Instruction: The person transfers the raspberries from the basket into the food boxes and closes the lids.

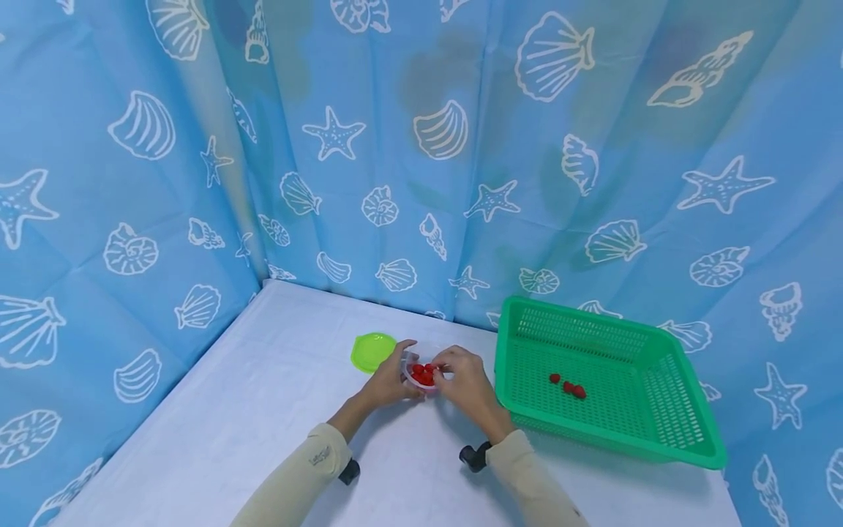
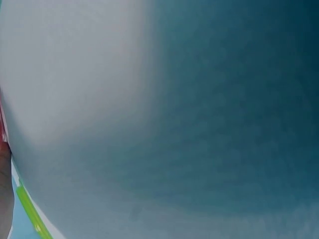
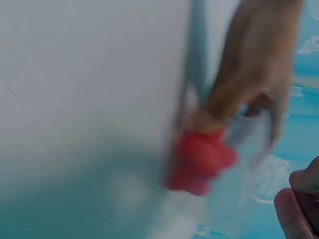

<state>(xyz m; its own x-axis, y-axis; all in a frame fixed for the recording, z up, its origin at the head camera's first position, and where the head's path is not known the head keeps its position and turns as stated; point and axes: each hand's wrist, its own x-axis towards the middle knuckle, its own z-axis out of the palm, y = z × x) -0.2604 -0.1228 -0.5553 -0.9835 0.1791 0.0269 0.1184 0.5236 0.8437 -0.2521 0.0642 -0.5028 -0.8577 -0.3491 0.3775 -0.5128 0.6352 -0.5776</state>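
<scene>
The left hand point(image 1: 388, 379) curls round a clear plastic tub point(image 1: 413, 383) of smooth red berries point(image 1: 424, 374), towards the back edge of the worktop point(image 1: 263, 388). The right hand point(image 1: 465, 377) bends over the rim, hiding some; whether it pinches one, I can't tell.

A left hand point(image 1: 390, 377) is gripping a clear round plastic tub point(image 1: 407, 375) of small red berry-shaped pieces point(image 1: 424, 376); a right hand point(image 1: 466, 377) is reaching over its rim. A lime-green round plastic lid point(image 1: 373, 353) is lying beyond the left hand. On the white-covered bench point(image 1: 276, 402), a green perforated rectangular plastic basket point(image 1: 622, 377) is holding three red pieces point(image 1: 568, 387).
</scene>
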